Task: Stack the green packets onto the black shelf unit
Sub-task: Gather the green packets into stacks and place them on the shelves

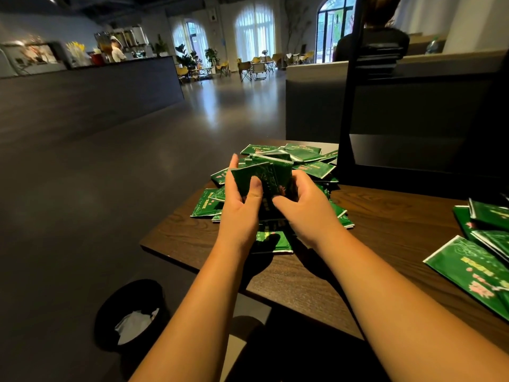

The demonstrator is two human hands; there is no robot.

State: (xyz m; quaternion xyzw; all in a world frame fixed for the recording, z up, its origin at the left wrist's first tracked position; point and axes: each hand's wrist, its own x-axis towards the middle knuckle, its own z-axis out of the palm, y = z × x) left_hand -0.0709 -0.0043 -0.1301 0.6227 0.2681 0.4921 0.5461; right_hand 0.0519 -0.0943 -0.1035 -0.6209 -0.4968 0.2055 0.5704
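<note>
left hand (pixel 242 208): thumb pressed on the face of a bundle of green packets (pixel 265 175), remaining fingers (pixel 234 161) straight up behind its left edge, clamping it. right hand (pixel 305 208): thumb on the bundle's lower face, fingers curled round its right edge. the bundle is held upright between both hands (packet count cannot be told), above a loose pile (pixel 308 161) of like packets on the wooden table (pixel 385 230). further packets (pixel 479 266) lie at the table's right edge. the black shelf unit (pixel 413 153) stands on the table just behind the pile. a black bin (pixel 110 312) on the floor, left of the table, holds crumpled white paper (pixel 135 323).
</note>
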